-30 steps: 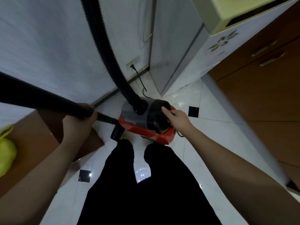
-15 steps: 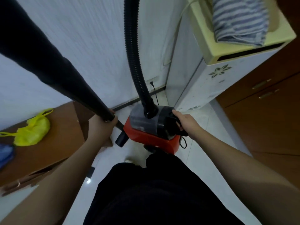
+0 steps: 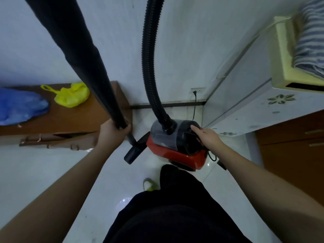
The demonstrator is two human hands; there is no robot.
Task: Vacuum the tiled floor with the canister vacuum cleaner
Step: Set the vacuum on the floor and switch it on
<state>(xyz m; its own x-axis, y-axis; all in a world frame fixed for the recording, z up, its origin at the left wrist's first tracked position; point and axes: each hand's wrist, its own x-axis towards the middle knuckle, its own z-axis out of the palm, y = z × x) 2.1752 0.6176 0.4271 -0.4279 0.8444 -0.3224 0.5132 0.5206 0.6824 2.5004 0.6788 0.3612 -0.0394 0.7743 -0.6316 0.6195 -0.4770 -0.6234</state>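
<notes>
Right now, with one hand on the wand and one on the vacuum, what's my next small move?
Probably lift the vacuum clear by its handle: your right hand already holds it, and your left hand grips the wand.

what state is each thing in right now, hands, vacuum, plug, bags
left hand: grips the wand
right hand: on the canister handle, grip not clear
wand: steeply tilted
floor nozzle: low beside the canister
canister: upright, tilted slightly
hose: plugged into the canister top
plug: in the wall socket
yellow bag: tied
blue bag: lying slumped
</notes>
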